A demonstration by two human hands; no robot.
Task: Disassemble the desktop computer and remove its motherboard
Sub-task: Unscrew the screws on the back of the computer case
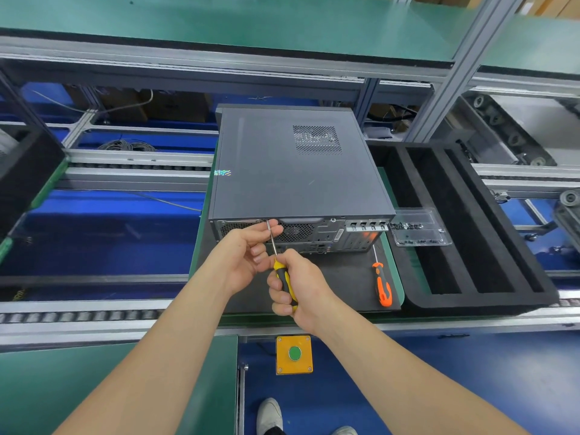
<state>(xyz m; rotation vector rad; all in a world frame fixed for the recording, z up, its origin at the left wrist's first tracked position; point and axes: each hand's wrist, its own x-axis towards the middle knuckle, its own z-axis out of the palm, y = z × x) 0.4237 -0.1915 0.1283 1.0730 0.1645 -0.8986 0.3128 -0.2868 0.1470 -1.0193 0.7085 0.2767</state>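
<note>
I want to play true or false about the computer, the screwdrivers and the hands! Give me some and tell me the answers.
1. The right hand grips the yellow screwdriver. True.
2. The computer has its cover off, so you can see inside. False: the cover is on.
3. The orange screwdriver lies on the mat, with no hand on it. True.
4. The left hand holds the orange screwdriver. False: it pinches the yellow screwdriver's metal shaft at the computer's back.
5. The button on the yellow box is red. False: it is green.
</note>
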